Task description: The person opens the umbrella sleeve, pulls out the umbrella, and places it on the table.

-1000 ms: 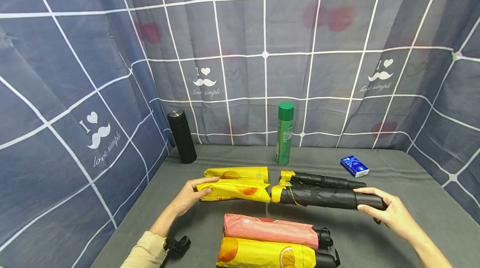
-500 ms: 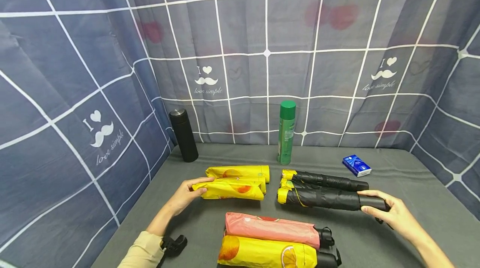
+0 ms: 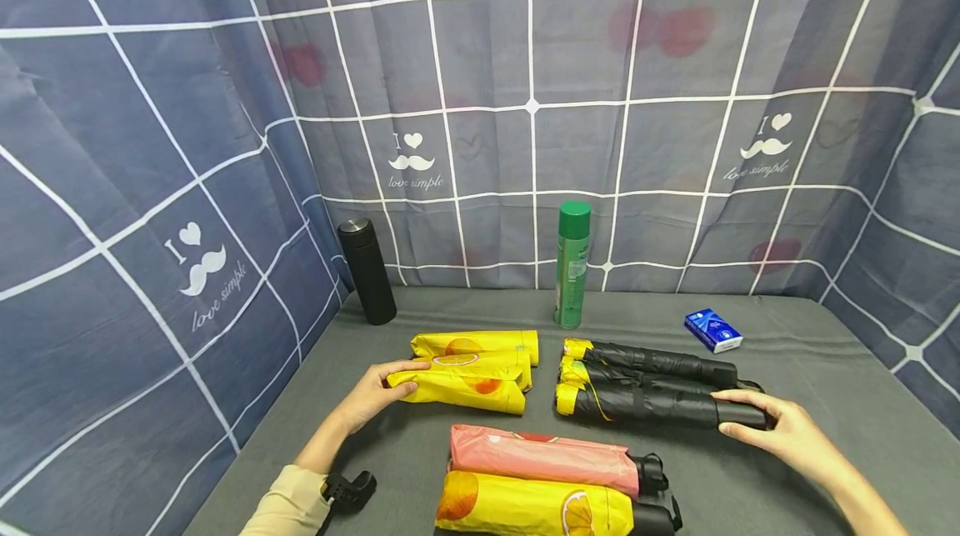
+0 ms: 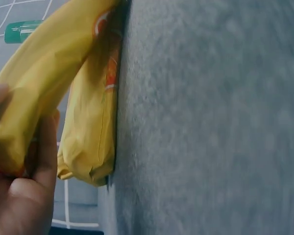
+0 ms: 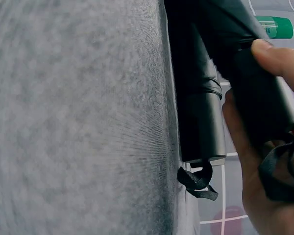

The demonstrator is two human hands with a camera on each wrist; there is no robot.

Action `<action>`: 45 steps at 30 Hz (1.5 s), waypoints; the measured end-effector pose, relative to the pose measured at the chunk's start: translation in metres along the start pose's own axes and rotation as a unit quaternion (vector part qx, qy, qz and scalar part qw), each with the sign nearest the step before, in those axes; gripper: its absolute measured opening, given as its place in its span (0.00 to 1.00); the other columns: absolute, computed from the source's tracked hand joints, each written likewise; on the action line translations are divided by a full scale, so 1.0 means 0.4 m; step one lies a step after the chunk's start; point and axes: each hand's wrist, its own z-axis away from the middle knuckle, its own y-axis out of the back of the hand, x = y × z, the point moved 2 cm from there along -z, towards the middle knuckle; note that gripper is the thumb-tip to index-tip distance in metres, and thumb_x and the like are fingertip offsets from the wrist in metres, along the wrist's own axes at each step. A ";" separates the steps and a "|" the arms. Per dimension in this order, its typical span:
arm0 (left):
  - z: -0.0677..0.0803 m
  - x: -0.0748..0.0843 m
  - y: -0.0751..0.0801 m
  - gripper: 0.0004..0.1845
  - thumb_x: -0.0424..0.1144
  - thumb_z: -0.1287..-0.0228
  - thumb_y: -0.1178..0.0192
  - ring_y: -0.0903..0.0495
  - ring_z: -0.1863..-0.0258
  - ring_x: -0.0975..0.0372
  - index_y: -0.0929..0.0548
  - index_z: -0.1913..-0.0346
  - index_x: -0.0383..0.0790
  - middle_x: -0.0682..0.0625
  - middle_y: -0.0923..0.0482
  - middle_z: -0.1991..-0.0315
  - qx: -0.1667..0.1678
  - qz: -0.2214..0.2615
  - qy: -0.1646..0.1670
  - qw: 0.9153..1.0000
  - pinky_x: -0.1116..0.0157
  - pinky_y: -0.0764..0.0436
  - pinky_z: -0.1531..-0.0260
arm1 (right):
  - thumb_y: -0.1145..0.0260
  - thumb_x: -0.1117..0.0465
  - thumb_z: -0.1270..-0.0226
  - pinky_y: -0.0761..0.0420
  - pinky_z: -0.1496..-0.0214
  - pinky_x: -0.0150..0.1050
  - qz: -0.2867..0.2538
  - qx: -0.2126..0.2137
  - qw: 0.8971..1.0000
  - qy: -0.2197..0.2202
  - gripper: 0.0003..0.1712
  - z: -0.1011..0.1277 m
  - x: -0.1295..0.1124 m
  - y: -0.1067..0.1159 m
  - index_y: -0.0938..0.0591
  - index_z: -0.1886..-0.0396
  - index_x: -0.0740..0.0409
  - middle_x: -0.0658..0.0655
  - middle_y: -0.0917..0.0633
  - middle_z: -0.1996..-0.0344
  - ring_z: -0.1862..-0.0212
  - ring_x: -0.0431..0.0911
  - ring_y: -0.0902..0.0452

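My left hand [image 3: 372,396] pinches the left end of a yellow umbrella sleeve [image 3: 461,392] with an orange print. In the left wrist view, that sleeve [image 4: 44,73] bends away from the fingers, beside another yellow sleeve [image 4: 90,132] lying on the cloth. Two yellow sleeves [image 3: 480,344] lie behind the held one in the head view. My right hand [image 3: 791,436] grips the handle end of a folded black umbrella [image 3: 652,406] with a yellow tip. Its wrist strap hangs by the palm in the right wrist view. Two similar black umbrellas [image 3: 660,361] lie just behind it.
Nearer the front lie a pink sleeved umbrella [image 3: 540,459] and a yellow sleeved umbrella [image 3: 532,504]. At the back stand a black flask [image 3: 366,273] and a green spray can [image 3: 572,269]. A small blue box [image 3: 711,331] lies back right. Grid-patterned curtains surround the table.
The held sleeve and umbrella, end to end a second ago, have moved apart, left and right. Both have since come slightly toward the front, showing more of the sleeve and umbrella behind.
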 end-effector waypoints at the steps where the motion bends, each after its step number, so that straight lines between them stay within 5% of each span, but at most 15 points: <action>1: 0.000 0.000 -0.002 0.20 0.31 0.36 0.40 0.26 0.52 0.67 0.24 0.42 0.29 0.35 0.29 0.41 0.001 -0.003 -0.001 1.000 0.70 0.24 0.58 | 0.25 0.64 0.49 0.31 0.60 0.20 0.010 0.000 1.000 -0.003 0.22 0.001 0.002 -0.001 0.17 0.51 0.53 0.42 0.18 0.57 0.57 0.30 0.26; 9: -0.005 -0.009 -0.018 0.19 0.30 0.37 0.40 0.32 0.40 0.60 0.22 0.43 0.31 0.36 0.28 0.41 0.006 -0.046 -0.039 0.998 0.72 0.31 0.48 | 0.22 0.59 0.53 0.35 0.58 0.19 0.065 0.015 0.998 0.007 0.23 -0.001 0.010 -0.007 0.15 0.54 0.48 0.41 0.17 0.59 0.56 0.28 0.28; 18: 0.007 0.065 -0.048 0.17 0.27 0.41 0.38 0.26 0.47 0.52 0.20 0.48 0.28 0.34 0.24 0.48 0.018 -0.171 -0.066 0.983 0.68 0.29 0.49 | 0.19 0.60 0.62 0.38 0.58 0.18 0.113 0.054 0.991 0.057 0.27 0.000 0.015 -0.012 0.16 0.57 0.43 0.39 0.17 0.62 0.57 0.24 0.29; 22: 0.006 0.041 -0.047 0.17 0.27 0.41 0.38 0.27 0.46 0.48 0.20 0.47 0.29 0.36 0.24 0.47 0.023 -0.181 -0.064 0.981 0.68 0.30 0.48 | 0.19 0.60 0.62 0.38 0.58 0.19 0.117 0.057 0.990 0.058 0.27 0.003 0.017 -0.013 0.16 0.57 0.42 0.39 0.17 0.62 0.57 0.26 0.28; 27: 0.001 -0.013 -0.039 0.18 0.30 0.42 0.35 0.27 0.46 0.56 0.19 0.47 0.36 0.43 0.23 0.47 0.028 -0.179 -0.069 0.981 0.69 0.30 0.49 | 0.19 0.59 0.63 0.38 0.58 0.19 0.127 0.058 0.989 0.052 0.27 0.005 0.019 -0.017 0.16 0.57 0.41 0.39 0.17 0.62 0.57 0.27 0.27; 31: -0.001 -0.017 -0.032 0.18 0.33 0.41 0.35 0.27 0.46 0.59 0.18 0.46 0.40 0.47 0.23 0.47 0.026 -0.177 -0.066 0.982 0.68 0.30 0.48 | 0.19 0.59 0.63 0.38 0.57 0.19 0.123 0.054 0.990 0.049 0.27 0.006 0.018 -0.021 0.16 0.57 0.42 0.41 0.17 0.62 0.57 0.28 0.27; 39: -0.009 0.073 -0.042 0.23 0.31 0.43 0.35 0.29 0.44 0.55 0.21 0.42 0.39 0.52 0.24 0.45 0.034 -0.205 -0.095 0.974 0.49 0.31 0.46 | 0.19 0.56 0.62 0.38 0.58 0.20 0.125 0.042 0.991 0.034 0.26 0.011 0.023 -0.026 0.16 0.58 0.42 0.40 0.17 0.62 0.56 0.30 0.26; 45: -0.015 0.123 -0.123 0.23 0.31 0.41 0.37 0.30 0.41 0.52 0.22 0.41 0.41 0.52 0.25 0.43 -0.052 -0.193 -0.135 0.970 0.50 0.31 0.45 | 0.19 0.54 0.61 0.37 0.59 0.22 0.133 0.035 0.990 0.010 0.25 0.015 0.036 -0.030 0.16 0.58 0.42 0.39 0.17 0.62 0.57 0.31 0.26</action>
